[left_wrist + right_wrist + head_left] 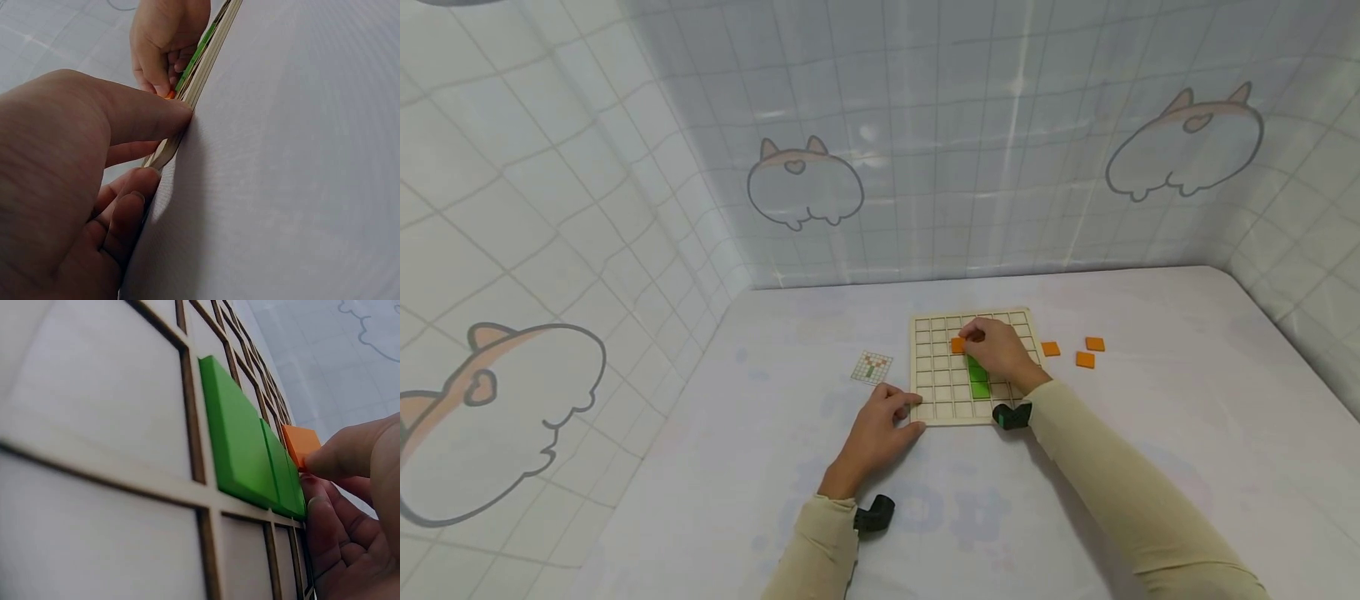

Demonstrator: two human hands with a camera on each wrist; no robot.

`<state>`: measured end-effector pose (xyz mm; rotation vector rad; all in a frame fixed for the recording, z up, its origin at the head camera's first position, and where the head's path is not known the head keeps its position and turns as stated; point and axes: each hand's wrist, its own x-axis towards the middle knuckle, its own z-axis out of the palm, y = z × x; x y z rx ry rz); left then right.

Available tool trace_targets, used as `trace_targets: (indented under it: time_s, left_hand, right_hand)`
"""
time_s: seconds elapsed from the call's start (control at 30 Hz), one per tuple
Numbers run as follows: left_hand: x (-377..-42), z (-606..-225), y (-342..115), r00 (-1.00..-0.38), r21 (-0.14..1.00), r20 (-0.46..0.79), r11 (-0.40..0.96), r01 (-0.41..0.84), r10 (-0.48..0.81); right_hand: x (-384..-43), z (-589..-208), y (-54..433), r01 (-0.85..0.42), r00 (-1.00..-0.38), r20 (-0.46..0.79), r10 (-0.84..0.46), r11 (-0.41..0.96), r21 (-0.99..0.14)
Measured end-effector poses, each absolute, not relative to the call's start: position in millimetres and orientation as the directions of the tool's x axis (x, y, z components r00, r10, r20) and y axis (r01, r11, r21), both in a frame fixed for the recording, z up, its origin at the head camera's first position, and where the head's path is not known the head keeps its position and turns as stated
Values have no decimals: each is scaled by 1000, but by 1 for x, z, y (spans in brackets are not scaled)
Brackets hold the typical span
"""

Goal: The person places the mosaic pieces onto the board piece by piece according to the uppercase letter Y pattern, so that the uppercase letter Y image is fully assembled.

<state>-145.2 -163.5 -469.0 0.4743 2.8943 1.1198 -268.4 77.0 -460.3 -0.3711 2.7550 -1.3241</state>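
Note:
A square wooden grid board [934, 412] lies on the table, with a column of green tiles [979, 385] set in its cells. My right hand [996, 348] reaches over the board and pinches an orange tile [301, 440] between thumb and fingertips, just past the far end of the green column. In the right wrist view the orange tile is tilted up from the grid. My left hand [880, 425] holds the board's near left corner, its thumb at the front edge and other fingers at the left side. The right hand hides part of the grid.
Three loose orange tiles, one close to the board [1050, 348], one farther back [1095, 343] and one nearer [1085, 359], lie right of the grid. A small pattern card [872, 367] lies to its left. Patterned walls [925, 208] rise behind and beside the table.

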Motion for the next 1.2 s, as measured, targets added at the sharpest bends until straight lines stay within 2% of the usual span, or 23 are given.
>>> trace_targets:
  time_s: [1.2]
  left_hand:
    - [-145,-469,-163,-947,646,138,698,308,290]
  right_hand:
    - [-267,-462,74,-230,-955,47,-293,635,-738]
